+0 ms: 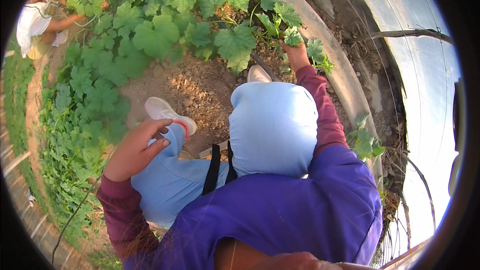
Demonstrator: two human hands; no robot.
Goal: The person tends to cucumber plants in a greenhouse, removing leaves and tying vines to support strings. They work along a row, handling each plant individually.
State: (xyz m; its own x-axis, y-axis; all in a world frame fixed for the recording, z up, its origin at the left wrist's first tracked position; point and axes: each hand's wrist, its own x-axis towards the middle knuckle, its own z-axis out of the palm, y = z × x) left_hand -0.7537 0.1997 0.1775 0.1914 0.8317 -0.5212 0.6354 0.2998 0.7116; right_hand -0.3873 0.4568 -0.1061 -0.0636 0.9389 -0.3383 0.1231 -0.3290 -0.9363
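My right hand [295, 53] reaches down among the leafy vines [235, 44] at the upper right, with its fingertips at a small leaf and stems; the leaves partly hide them, so whether they grip a stem cannot be told. My left hand [139, 149] hangs over my left thigh, palm inward, fingers loosely bent and apart, with nothing in it. Bare clumpy soil [198, 86] lies under the vines, between my light shoes.
A pale curved ledge [347, 71] runs along the right, with translucent plastic sheeting [423, 60] beyond. Another person [41, 26] crouches among the plants at the upper left. Dense vines [71, 135] fill the left side. A dark hose or stick [264, 66] lies near my right shoe.
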